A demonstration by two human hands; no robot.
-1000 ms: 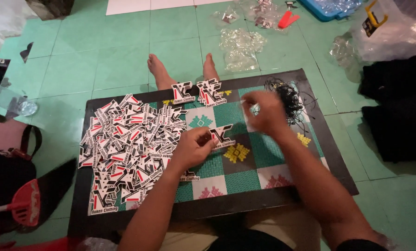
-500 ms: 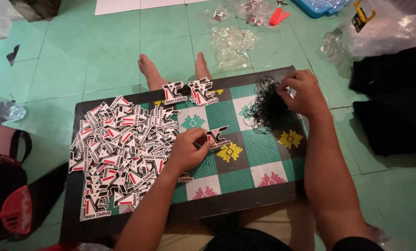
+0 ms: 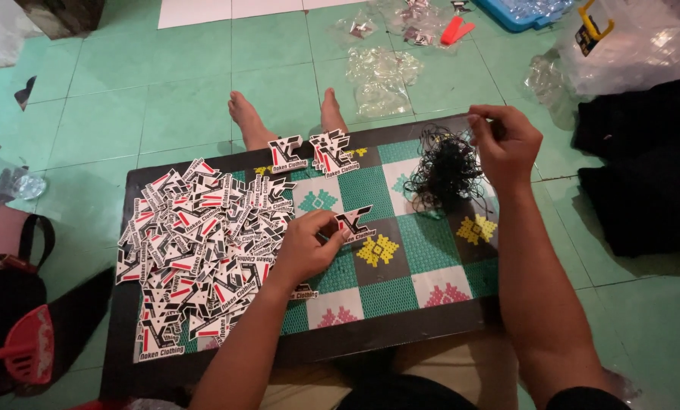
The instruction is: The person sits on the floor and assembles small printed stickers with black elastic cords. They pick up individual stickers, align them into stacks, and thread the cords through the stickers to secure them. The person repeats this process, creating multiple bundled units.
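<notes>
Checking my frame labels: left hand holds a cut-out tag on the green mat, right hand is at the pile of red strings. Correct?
Not quite. The head view shows the strings are black, not red. The rest holds: left hand holds a tag on the mat, right hand at the pile.

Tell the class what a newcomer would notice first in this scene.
A big heap of black, white and red cut-out tags covers the left of the patterned board. The left hand pinches one tag at the middle, while the right hand pulls at a tangle of black strings.
</notes>
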